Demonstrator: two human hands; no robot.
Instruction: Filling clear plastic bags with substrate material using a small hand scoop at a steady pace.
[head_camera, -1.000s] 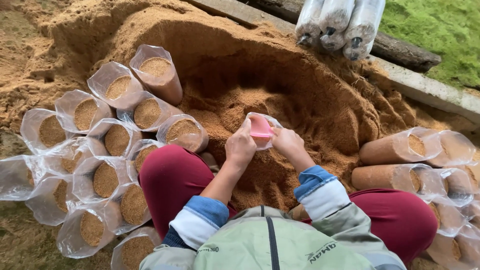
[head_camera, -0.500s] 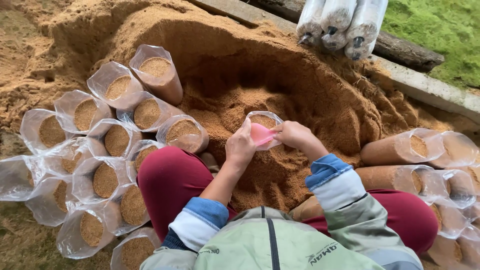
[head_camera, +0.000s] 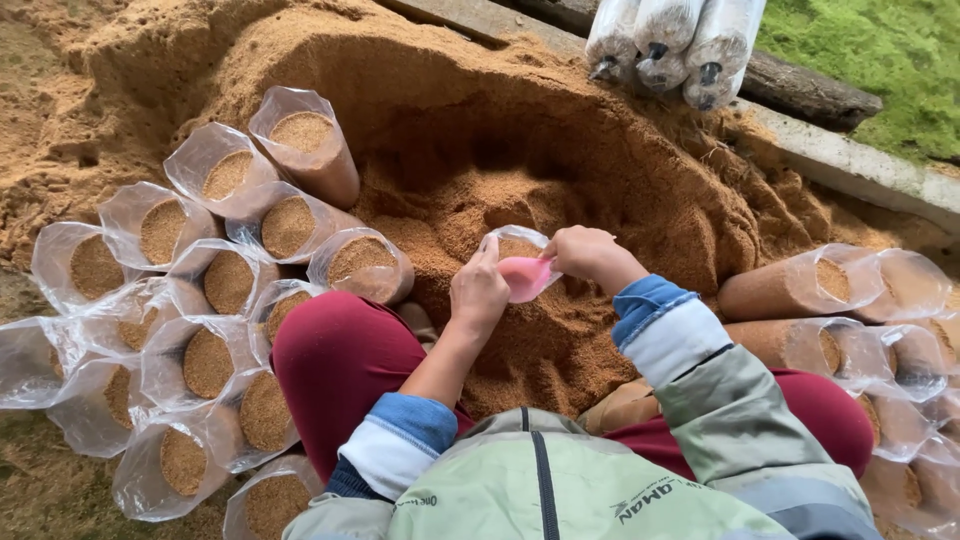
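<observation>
A: From my remote seat, the biggest thing in view was the sawdust mound (head_camera: 480, 130), a scooped-out hollow right in front of the knees.

B: And the packed stuff around it?

A: To the left, a cluster of filled clear bags (head_camera: 210, 300) stood upright, mouths open, sawdust showing. To the right, more filled bags (head_camera: 830, 300) lay on their sides, stacked. At the top edge I saw white wrapped rolls (head_camera: 680, 45) against a dark log.

B: Where was the piece being worked?

A: A small clear bag (head_camera: 515, 243) sat in the hollow, between both hands, partly filled with sawdust.

B: The hands?

A: The left hand (head_camera: 480, 290) was curled around the bag's near rim, fingers grasping the plastic. The right hand (head_camera: 588, 252) was clenched on a pink scoop (head_camera: 525, 277), its bowl tipped at the bag's mouth, touching the rim as far as I could tell.
</observation>
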